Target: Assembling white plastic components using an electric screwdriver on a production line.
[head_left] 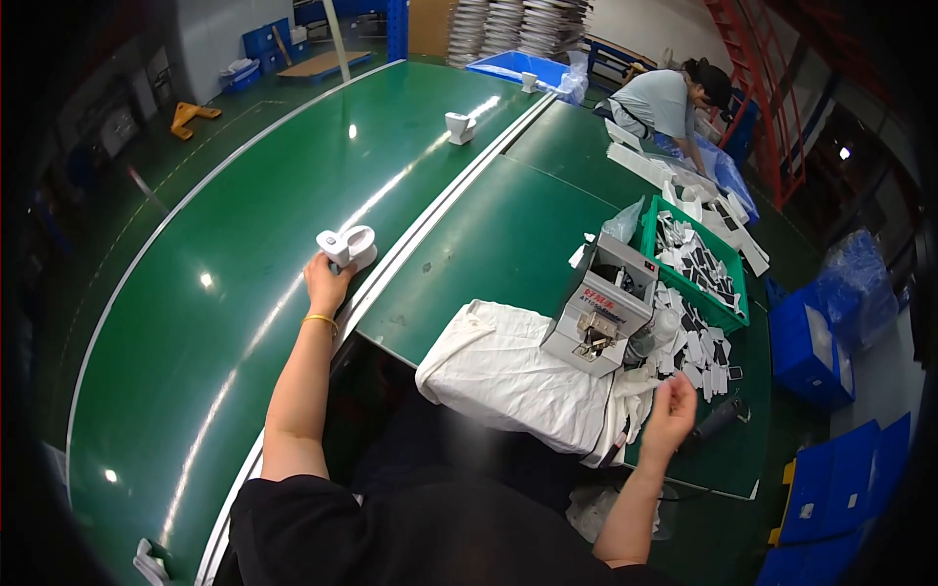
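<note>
On the green belt to the left, a white moulded plastic part with a rounded opening (360,247) is gripped by my left hand (327,281), whose fingers close on its near left side. My right hand (671,415) hangs in the air over the right side of the bench, its fingertips pinched together. Whatever those fingertips hold, if anything, is too small to make out. Just left of that hand stands a grey bench machine with a metal mechanism (598,317), beside a white cloth (513,366) draped at the bench's front edge.
Small white and black pieces (705,356) lie heaped right of the machine, by a green crate (735,314) full of more. Farther up the belt (225,225) stand another white part (459,128) and a smaller one (529,82). A co-worker (660,103) bends over the far bench.
</note>
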{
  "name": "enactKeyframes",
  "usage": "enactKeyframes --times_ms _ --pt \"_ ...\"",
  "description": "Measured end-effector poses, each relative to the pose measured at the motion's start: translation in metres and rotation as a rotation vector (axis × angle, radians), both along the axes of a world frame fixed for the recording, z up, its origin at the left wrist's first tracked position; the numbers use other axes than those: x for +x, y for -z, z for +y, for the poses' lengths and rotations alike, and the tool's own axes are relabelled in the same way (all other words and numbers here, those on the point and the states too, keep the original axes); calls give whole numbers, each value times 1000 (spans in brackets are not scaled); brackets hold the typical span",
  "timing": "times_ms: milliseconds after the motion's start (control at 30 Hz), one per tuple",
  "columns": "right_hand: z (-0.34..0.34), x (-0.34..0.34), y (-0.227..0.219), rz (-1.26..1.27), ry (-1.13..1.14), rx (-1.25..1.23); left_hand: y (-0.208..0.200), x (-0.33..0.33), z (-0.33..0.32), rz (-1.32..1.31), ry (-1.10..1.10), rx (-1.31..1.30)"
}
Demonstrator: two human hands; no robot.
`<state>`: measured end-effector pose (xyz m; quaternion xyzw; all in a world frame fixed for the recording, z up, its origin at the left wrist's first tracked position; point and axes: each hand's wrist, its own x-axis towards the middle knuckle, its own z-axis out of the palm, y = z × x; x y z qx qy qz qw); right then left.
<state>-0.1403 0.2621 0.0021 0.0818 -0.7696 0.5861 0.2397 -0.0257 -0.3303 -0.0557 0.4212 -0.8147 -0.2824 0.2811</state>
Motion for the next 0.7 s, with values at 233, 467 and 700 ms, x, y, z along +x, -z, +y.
enactKeyframes --times_ms 233,467,700 --pt "-98 70 5 -106 -549 98 -9 46 30 29 -30 -117" --pt "-143 106 32 -358 -1017 135 -18 320 -4 -200 -542 -352" --pt "-170 104 34 -381 -1190 190 -32 637 76 -548 -1429 -280"
